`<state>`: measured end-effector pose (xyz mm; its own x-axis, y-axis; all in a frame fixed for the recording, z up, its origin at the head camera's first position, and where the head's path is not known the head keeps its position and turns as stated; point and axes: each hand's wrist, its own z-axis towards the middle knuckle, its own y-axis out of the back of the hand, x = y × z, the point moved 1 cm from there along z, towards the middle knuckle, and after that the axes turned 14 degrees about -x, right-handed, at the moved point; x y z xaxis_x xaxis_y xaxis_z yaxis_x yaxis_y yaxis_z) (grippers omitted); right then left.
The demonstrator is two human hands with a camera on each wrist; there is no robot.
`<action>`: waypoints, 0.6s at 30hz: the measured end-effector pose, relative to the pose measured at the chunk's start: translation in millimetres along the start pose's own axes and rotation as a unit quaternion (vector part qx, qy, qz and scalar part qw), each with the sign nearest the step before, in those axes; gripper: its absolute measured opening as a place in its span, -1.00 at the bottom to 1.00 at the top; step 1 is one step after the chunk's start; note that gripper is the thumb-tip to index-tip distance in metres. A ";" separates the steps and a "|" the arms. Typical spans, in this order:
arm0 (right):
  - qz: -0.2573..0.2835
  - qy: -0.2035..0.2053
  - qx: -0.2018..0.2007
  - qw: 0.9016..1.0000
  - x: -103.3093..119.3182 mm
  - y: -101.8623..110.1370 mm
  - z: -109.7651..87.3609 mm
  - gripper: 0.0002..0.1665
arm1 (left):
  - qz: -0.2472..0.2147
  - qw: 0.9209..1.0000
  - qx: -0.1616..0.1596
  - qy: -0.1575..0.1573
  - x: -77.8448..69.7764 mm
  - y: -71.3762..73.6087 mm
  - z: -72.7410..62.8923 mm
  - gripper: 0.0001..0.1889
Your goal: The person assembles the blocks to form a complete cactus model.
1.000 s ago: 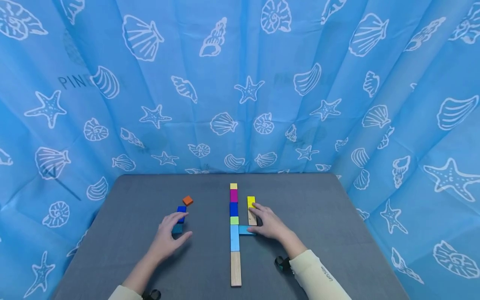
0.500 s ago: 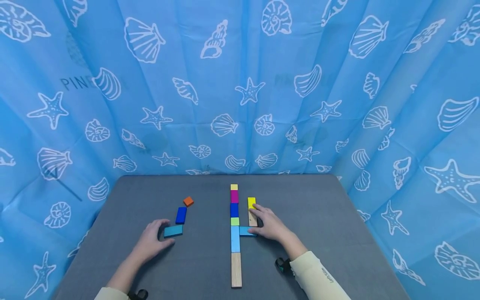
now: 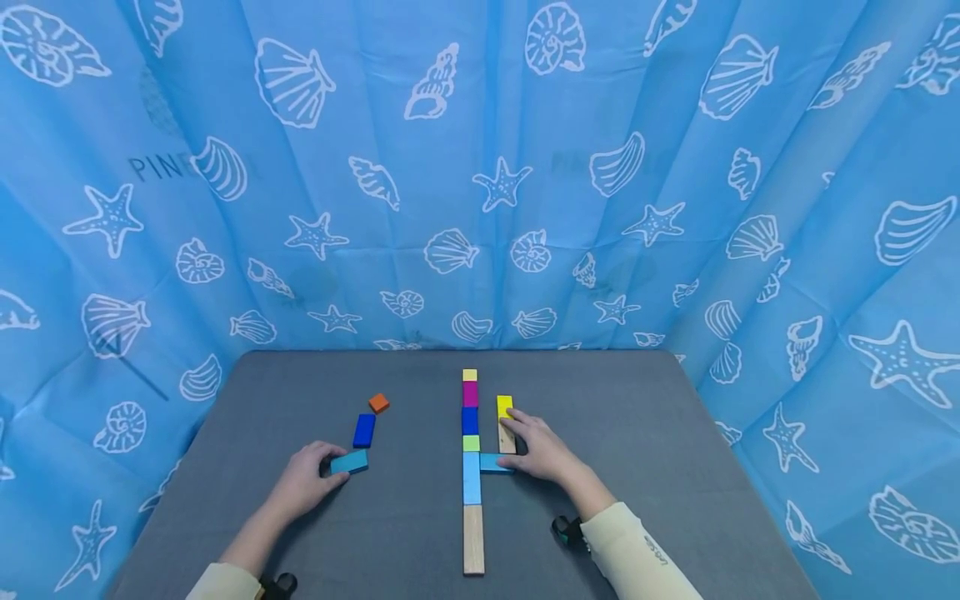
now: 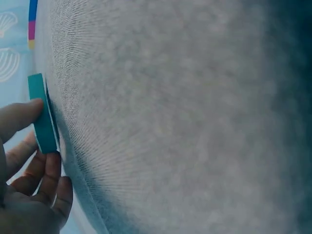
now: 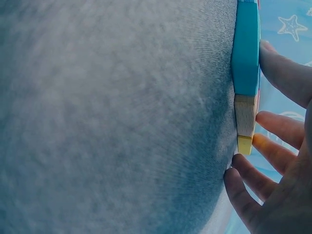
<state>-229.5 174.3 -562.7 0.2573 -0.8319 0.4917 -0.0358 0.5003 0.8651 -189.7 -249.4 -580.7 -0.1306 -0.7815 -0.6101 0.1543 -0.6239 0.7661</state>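
My left hand (image 3: 302, 481) pinches the near end of a teal block (image 3: 350, 462) between thumb and fingers, left of the middle. In the left wrist view the thumb lies on the teal block (image 4: 41, 114), with the other fingers curled beyond and below. My right hand (image 3: 543, 450) rests its fingertips on a yellow block (image 3: 505, 406) and a plain wooden block (image 3: 507, 437). Its thumb touches a blue-teal block (image 3: 492, 462) that juts right from a row of blocks. In the right wrist view these fingers lie fairly straight along the blocks.
A straight row runs away from me: a long wooden block (image 3: 473, 539), light blue (image 3: 471, 477), green (image 3: 470, 443), dark blue (image 3: 469, 420), magenta (image 3: 470, 393) and pale yellow. A loose blue block (image 3: 364, 431) and an orange block (image 3: 378, 403) lie left. A blue curtain (image 3: 480, 208) surrounds the grey table.
My left hand moved left and nearer from over the blue and teal blocks. The teal block has come left, turned sideways, and is now pinched. My right hand stays in place.
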 end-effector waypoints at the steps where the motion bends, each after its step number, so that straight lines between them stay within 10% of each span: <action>1: -0.001 0.000 0.001 1.000 0.0 0.1 0.1 -0.10 | -0.002 1.000 0.000 0.002 -1.8 0.9 0.2 -0.69; 18: 0.002 0.010 -0.004 1.000 -0.2 1.3 -1.1 -0.11 | -0.014 0.999 0.002 -0.033 -34.6 -7.0 22.1 -0.67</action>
<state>-228.5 175.4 -561.8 0.2758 -0.8248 0.4936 -0.0284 0.5063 0.8619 -207.9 -217.8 -560.4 -0.1995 -0.7611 -0.6172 0.1450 -0.6459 0.7495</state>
